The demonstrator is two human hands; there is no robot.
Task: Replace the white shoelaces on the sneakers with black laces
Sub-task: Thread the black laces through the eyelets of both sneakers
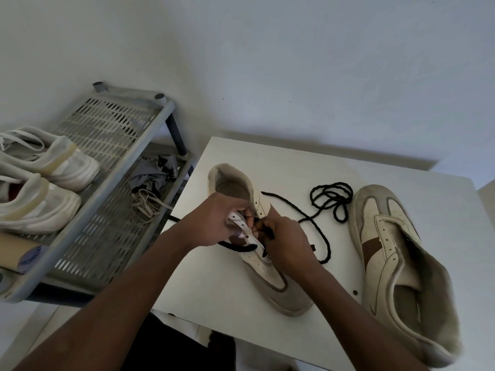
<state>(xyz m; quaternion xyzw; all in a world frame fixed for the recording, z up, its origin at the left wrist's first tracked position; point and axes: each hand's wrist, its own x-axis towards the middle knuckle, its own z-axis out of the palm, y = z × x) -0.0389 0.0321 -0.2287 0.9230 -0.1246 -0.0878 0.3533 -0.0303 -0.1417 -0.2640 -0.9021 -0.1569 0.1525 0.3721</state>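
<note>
Cream sneaker (267, 269) lies toe-nearward; left grip (214, 220) clasps flap (242, 227), right grip (286, 242) pinches black lace (241, 248).

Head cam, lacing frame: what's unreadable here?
- Head view: which eyelet the black lace is entering; the right hand pinching it covers the spot.
- Head view: tongue and middle eyelets of the sneaker, under the left hand gripping its flap.
- Head view: white shoes on the rack, cut by the left edge.
- Head view: pile on the lower shelf, too dim to identify.
</note>
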